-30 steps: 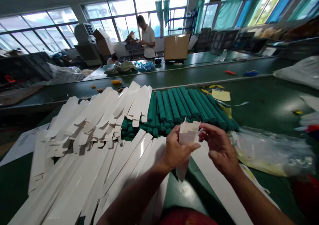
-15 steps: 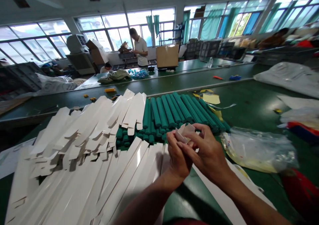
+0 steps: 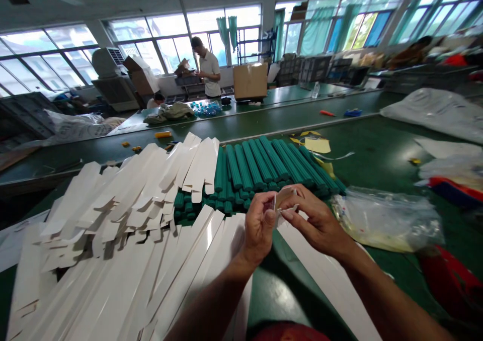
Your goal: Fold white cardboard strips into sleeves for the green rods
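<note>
My left hand (image 3: 259, 226) and my right hand (image 3: 315, 221) meet in front of me, both closed on the end of a long white cardboard box (image 3: 284, 198) whose flaps are bent inward between my fingers. The box's body is mostly hidden behind my hands. Just beyond them lies a stack of green ribbed rods (image 3: 264, 167) on the green table (image 3: 377, 155). Several flat white box blanks (image 3: 132, 240) fan out to the left and under my forearms.
A clear plastic bag (image 3: 385, 220) lies to the right, with yellow paper scraps (image 3: 317, 145) behind it. A person (image 3: 207, 72) stands at a far bench near a cardboard carton (image 3: 250, 81). More white bags (image 3: 437, 112) sit at the right.
The upright box end with open flaps has been brought down between both hands and its flaps folded in. My right hand has closed onto it.
</note>
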Demonstrator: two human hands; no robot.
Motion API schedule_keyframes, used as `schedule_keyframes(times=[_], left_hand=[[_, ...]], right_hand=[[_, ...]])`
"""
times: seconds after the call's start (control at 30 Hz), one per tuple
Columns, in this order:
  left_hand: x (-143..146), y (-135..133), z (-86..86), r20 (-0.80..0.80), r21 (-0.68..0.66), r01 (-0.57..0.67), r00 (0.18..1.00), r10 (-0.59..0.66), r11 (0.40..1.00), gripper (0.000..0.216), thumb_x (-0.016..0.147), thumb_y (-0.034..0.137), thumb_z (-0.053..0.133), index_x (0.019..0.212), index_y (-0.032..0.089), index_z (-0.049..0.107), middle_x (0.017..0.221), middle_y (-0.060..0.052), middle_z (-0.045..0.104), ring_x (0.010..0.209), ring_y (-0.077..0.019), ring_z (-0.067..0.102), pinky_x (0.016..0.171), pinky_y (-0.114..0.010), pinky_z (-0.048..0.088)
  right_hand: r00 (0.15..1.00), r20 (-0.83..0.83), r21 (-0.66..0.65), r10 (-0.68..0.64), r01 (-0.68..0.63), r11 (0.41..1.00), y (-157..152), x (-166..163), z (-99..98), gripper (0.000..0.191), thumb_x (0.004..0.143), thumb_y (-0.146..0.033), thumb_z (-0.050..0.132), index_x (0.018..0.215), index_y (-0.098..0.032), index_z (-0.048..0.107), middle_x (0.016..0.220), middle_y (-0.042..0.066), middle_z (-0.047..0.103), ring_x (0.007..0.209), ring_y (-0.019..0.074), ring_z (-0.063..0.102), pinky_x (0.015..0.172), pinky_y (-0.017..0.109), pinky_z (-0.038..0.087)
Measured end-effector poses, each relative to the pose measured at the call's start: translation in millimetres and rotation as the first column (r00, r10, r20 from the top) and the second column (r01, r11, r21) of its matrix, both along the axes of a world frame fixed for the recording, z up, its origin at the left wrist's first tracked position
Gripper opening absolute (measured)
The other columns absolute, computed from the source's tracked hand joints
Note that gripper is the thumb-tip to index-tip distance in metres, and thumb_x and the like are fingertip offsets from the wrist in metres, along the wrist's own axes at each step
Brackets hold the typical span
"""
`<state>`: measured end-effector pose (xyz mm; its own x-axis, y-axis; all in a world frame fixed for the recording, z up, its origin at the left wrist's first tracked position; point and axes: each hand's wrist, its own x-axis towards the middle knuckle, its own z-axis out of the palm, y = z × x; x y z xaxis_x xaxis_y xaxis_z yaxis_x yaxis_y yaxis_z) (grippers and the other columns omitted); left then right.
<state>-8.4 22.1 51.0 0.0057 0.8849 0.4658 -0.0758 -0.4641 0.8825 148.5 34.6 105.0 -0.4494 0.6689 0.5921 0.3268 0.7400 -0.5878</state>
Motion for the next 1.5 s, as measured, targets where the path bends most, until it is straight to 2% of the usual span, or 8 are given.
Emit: schedule_keyframes(times=[0.3, 0.43, 0.53, 0.67, 0.77, 1.07, 1.27, 1.5], left_hand=[[3.7, 2.0, 5.7, 0.004, -0.055, -0.073, 0.997, 0.073, 0.996, 0.027, 0.093, 0.040, 0.056, 0.110, 0.019, 0.059, 0.103, -0.007, 0.063, 0.095, -0.0185, 0.061, 0.089, -0.032, 0.050], [4.9, 1.6, -0.2, -0.012, -0.132, -0.189, 0.982, 0.189, 0.973, 0.021, 0.094, 0.034, 0.054, 0.107, 0.018, 0.058, 0.099, -0.006, 0.065, 0.090, -0.0182, 0.063, 0.085, -0.032, 0.051], [3.1, 2.3, -4.4, -0.122, -0.079, -0.305, 0.948, 0.294, 0.949, 0.020, 0.094, 0.028, 0.051, 0.108, 0.017, 0.061, 0.101, -0.008, 0.065, 0.094, -0.0191, 0.063, 0.088, -0.033, 0.050], [-0.2, 7.0, -0.6, -0.249, 0.013, -0.358, 0.903, 0.350, 0.934, 0.032, 0.095, 0.022, 0.044, 0.119, 0.015, 0.064, 0.109, -0.011, 0.064, 0.103, -0.0197, 0.062, 0.092, -0.033, 0.048], [0.1, 12.0, 5.1, -0.217, -0.069, -0.319, 0.930, 0.298, 0.945, 0.037, 0.093, 0.020, 0.045, 0.124, 0.015, 0.063, 0.108, -0.009, 0.063, 0.101, -0.0180, 0.063, 0.090, -0.030, 0.050], [8.2, 23.8, 6.4, -0.180, -0.158, -0.388, 0.915, 0.360, 0.908, 0.036, 0.093, 0.024, 0.049, 0.123, 0.015, 0.066, 0.099, -0.008, 0.062, 0.088, -0.0155, 0.063, 0.082, -0.028, 0.051], [4.0, 33.1, 14.3, -0.166, -0.165, -0.366, 0.926, 0.340, 0.916, 0.032, 0.093, 0.026, 0.050, 0.117, 0.017, 0.070, 0.110, -0.010, 0.070, 0.103, -0.0204, 0.064, 0.094, -0.034, 0.049], [4.5, 42.9, 20.2, -0.200, -0.249, -0.398, 0.913, 0.355, 0.883, 0.033, 0.090, 0.024, 0.050, 0.113, 0.013, 0.071, 0.105, -0.011, 0.070, 0.099, -0.0223, 0.065, 0.095, -0.038, 0.049]], right_hand=[[0.959, -0.227, 0.012, -0.167, 0.174, 0.985, -3.7, -18.6, -26.9, 0.015, 0.096, -0.019, 0.048, 0.100, -0.021, 0.062, 0.101, 0.007, 0.062, 0.101, 0.0204, 0.058, 0.087, 0.037, 0.047], [0.855, -0.278, -0.066, -0.437, 0.437, 0.897, -7.6, -38.8, -48.9, 0.032, 0.091, -0.025, 0.057, 0.123, -0.020, 0.052, 0.108, 0.009, 0.065, 0.091, 0.0194, 0.064, 0.076, 0.034, 0.053], [0.772, -0.292, -0.130, -0.565, 0.553, 0.823, -6.4, -49.6, -61.3, 0.039, 0.089, -0.029, 0.061, 0.124, -0.018, 0.048, 0.100, 0.009, 0.067, 0.080, 0.0187, 0.066, 0.065, 0.030, 0.054], [0.802, -0.274, 0.127, -0.532, 0.578, 0.806, 1.1, -53.8, -62.2, 0.021, 0.091, -0.019, 0.055, 0.111, -0.019, 0.056, 0.101, 0.011, 0.066, 0.081, 0.0189, 0.064, 0.068, 0.033, 0.054], [0.800, -0.304, 0.256, -0.517, 0.591, 0.765, 7.6, -52.5, -58.4, 0.017, 0.090, -0.014, 0.053, 0.105, -0.019, 0.058, 0.100, 0.012, 0.063, 0.092, 0.0224, 0.062, 0.070, 0.035, 0.053], [0.806, -0.348, 0.266, -0.479, 0.575, 0.774, 15.3, -56.0, -57.3, 0.019, 0.085, -0.008, 0.057, 0.100, -0.020, 0.058, 0.094, 0.008, 0.062, 0.081, 0.0182, 0.059, 0.065, 0.031, 0.050], [0.804, -0.354, 0.226, -0.478, 0.569, 0.791, 22.3, -57.8, -54.6, 0.016, 0.087, -0.012, 0.058, 0.099, -0.021, 0.062, 0.092, 0.007, 0.062, 0.080, 0.0178, 0.061, 0.064, 0.032, 0.052], [0.839, -0.363, 0.265, -0.405, 0.510, 0.818, 27.3, -56.8, -53.4, 0.017, 0.084, -0.011, 0.060, 0.097, -0.020, 0.064, 0.090, 0.007, 0.062, 0.079, 0.0176, 0.061, 0.064, 0.032, 0.052]])
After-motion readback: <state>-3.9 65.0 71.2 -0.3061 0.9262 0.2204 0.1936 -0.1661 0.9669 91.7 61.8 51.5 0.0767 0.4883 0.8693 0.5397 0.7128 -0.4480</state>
